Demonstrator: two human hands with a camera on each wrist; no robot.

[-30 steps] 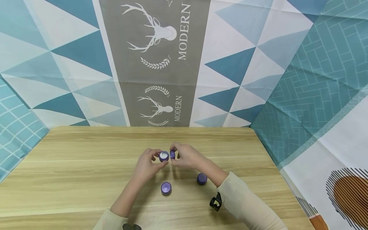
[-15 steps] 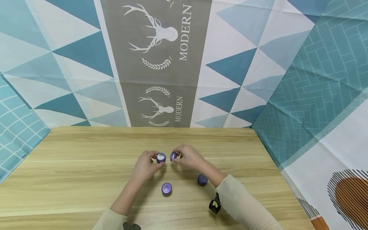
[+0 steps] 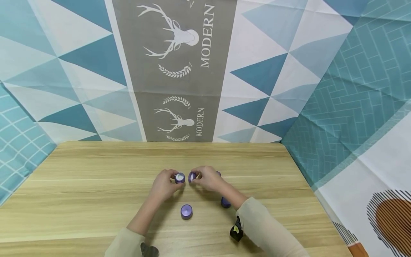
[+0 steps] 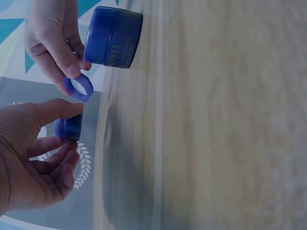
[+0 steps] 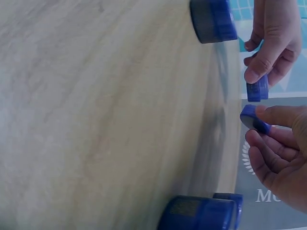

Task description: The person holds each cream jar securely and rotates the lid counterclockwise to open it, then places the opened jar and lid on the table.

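Note:
My left hand (image 3: 162, 185) holds a small purple cream jar (image 3: 179, 178) between thumb and fingers, its lidless top showing white inside. Just to its right, my right hand (image 3: 208, 178) pinches the round purple lid (image 3: 192, 177), tilted on edge with a pale inner side toward the jar. Jar and lid are a small gap apart, above the table. In the left wrist view, the lid (image 4: 79, 87) shows as a ring in my right fingers. From the right wrist, the held jar (image 5: 257, 88) appears side-on.
On the wooden table (image 3: 96, 200) a closed purple jar (image 3: 186, 211) stands nearest me. Another jar (image 3: 226, 202) sits beside my right forearm. A third jar (image 3: 218, 174) is mostly hidden behind my right hand. A patterned cloth (image 3: 179, 71) hangs at the table's back edge.
The lid has turned from edge-on to show its pale inner side. Both hands have come slightly lower and nearer to me, the jar a little left. The jar behind my right hand has come into view.

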